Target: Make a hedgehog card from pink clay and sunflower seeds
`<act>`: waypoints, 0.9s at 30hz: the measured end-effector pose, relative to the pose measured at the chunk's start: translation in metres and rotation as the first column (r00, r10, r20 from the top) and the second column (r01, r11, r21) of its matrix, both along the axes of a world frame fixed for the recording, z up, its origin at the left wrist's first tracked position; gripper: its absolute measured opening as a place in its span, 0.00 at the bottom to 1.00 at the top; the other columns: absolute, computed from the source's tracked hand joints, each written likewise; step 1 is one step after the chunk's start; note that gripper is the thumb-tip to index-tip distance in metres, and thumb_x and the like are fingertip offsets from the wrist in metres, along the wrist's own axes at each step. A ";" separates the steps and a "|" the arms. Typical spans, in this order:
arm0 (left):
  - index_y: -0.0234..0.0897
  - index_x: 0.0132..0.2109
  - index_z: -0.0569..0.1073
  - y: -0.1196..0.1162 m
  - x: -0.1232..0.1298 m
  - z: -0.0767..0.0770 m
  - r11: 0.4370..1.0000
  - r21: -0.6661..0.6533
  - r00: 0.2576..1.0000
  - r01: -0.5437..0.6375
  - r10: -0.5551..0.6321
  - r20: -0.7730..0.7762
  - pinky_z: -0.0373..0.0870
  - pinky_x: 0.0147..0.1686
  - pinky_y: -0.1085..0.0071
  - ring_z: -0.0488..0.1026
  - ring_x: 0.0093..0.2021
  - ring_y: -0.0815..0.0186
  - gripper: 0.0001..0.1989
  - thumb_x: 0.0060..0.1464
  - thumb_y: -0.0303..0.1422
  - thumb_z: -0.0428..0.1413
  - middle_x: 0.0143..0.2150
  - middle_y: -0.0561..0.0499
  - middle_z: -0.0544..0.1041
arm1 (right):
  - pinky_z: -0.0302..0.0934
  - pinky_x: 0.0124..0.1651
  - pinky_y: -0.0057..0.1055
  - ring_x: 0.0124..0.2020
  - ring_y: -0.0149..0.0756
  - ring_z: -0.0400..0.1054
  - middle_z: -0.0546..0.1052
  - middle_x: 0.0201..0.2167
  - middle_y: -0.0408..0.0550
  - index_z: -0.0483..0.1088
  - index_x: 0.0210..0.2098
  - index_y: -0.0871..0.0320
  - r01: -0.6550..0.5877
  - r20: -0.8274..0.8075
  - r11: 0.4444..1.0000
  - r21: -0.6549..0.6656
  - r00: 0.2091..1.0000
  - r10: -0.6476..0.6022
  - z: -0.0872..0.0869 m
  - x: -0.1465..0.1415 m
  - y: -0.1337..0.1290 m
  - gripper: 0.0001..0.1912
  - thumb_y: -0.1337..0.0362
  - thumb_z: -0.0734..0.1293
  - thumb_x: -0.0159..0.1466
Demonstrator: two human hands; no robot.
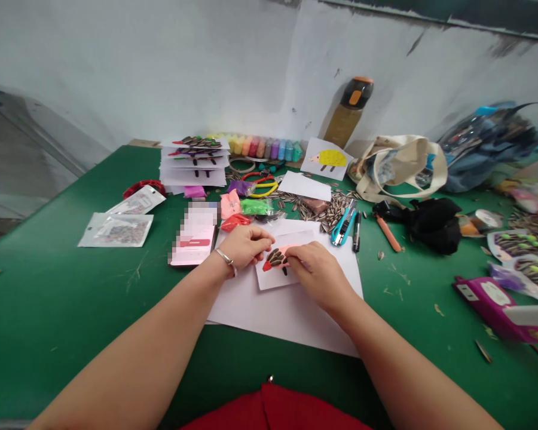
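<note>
A small white card (273, 282) lies on larger white paper (246, 307) in front of me. It carries a pink shape with a red clay tip (266, 266), dark legs and rows of striped sunflower seeds (275, 258). My right hand (318, 272) is closed over the card's right part, thumb and fingers pinched at a sunflower seed beside the rows, mostly hidden by the fingertips. At the card's upper left corner my left hand (242, 248), with a silver bracelet at the wrist, is closed with its fingertips together; what they hold is hidden.
Behind the hands lie loose sunflower seeds (336, 206), red clay (236, 222) and green clay (256, 206) packets. A phone (197, 233) is to the left; a teal cutter (343, 226) and black marker (357, 233) to the right. Stacked cards (192, 176) and a bottle (348, 113) stand behind.
</note>
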State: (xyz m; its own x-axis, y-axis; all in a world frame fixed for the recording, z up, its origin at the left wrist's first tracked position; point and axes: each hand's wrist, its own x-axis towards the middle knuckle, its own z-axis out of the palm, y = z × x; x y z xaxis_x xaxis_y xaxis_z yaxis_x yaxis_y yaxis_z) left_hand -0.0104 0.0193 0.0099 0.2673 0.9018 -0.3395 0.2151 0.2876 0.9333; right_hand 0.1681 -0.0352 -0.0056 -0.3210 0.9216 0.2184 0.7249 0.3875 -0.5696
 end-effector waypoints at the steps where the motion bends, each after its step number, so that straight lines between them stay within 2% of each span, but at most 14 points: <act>1: 0.30 0.30 0.76 0.000 0.000 0.001 1.000 0.003 1.000 -0.001 0.001 -0.016 0.60 0.14 0.81 0.65 0.15 0.76 0.04 0.48 0.21 0.57 0.19 0.53 0.72 | 0.55 0.40 0.31 0.33 0.36 0.65 0.76 0.31 0.44 0.74 0.34 0.53 0.003 -0.007 1.000 0.010 1.000 -0.003 -0.001 -0.001 0.000 0.12 0.69 0.59 0.65; 6: 0.30 0.30 0.77 0.000 0.002 0.001 1.000 0.017 0.996 0.008 -0.007 -0.086 0.61 0.14 0.80 0.64 0.14 0.75 0.06 0.50 0.21 0.55 0.17 0.54 0.71 | 0.55 0.40 0.32 0.34 0.36 0.65 0.77 0.32 0.44 0.74 0.35 0.53 0.010 -0.008 1.000 0.019 1.000 -0.010 -0.005 -0.002 -0.001 0.12 0.70 0.60 0.64; 18: 0.30 0.31 0.76 -0.001 0.003 0.001 1.000 0.004 0.995 0.008 -0.008 -0.095 0.61 0.15 0.80 0.64 0.15 0.75 0.06 0.51 0.21 0.54 0.18 0.54 0.71 | 0.55 0.40 0.30 0.34 0.35 0.66 0.79 0.34 0.40 0.75 0.34 0.52 0.036 -0.006 0.998 -0.048 0.999 -0.036 -0.002 -0.005 -0.001 0.13 0.71 0.60 0.64; 27: 0.29 0.33 0.75 0.000 0.003 0.000 0.999 -0.011 0.989 0.047 -0.048 -0.141 0.61 0.16 0.81 0.64 0.15 0.77 0.06 0.53 0.22 0.53 0.19 0.56 0.70 | 0.56 0.40 0.30 0.34 0.34 0.65 0.78 0.31 0.41 0.76 0.37 0.51 0.001 0.059 1.000 0.014 0.998 -0.002 -0.008 -0.002 -0.001 0.13 0.71 0.61 0.63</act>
State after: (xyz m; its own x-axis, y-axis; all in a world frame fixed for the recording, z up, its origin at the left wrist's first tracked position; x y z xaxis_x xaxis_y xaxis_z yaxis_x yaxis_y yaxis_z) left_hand -0.0077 0.0197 0.0096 0.2588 0.8864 -0.3838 0.3580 0.2810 0.8904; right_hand 0.1661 -0.0362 -0.0136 -0.3327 0.9190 0.2114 0.7578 0.3940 -0.5202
